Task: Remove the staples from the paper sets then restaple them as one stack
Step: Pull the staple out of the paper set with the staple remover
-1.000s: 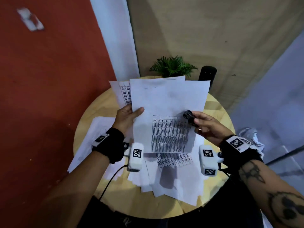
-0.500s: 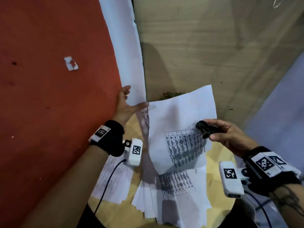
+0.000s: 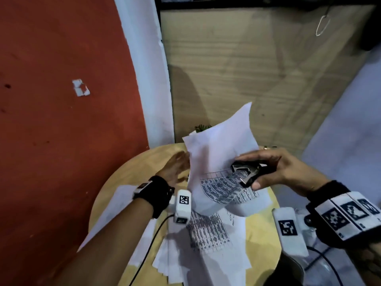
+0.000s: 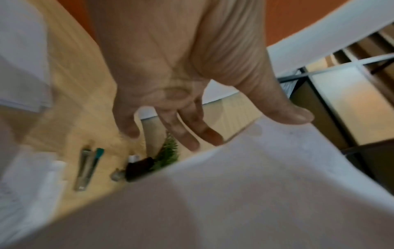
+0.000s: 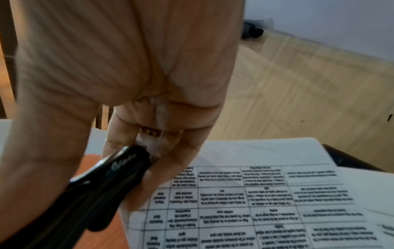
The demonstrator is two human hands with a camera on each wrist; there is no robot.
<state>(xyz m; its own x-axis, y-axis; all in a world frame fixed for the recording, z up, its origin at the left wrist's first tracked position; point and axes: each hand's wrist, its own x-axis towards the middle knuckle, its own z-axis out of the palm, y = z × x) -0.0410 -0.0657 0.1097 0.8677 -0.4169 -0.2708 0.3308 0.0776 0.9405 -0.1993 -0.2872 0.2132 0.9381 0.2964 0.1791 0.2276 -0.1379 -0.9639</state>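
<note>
The right hand (image 3: 276, 170) gripped the black staple remover (image 3: 250, 173) and a printed sheet (image 3: 216, 162) raised above the round surface (image 3: 127, 174). The left hand (image 3: 175, 168), fingers released and spread, hovered at the sheet's left edge. Loose papers (image 3: 206, 244) lay below.

Dim indoor light, motion blur, wide-angle distortion

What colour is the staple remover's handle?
Black; the staple remover shows best in the right wrist view, held by the right hand.
</note>
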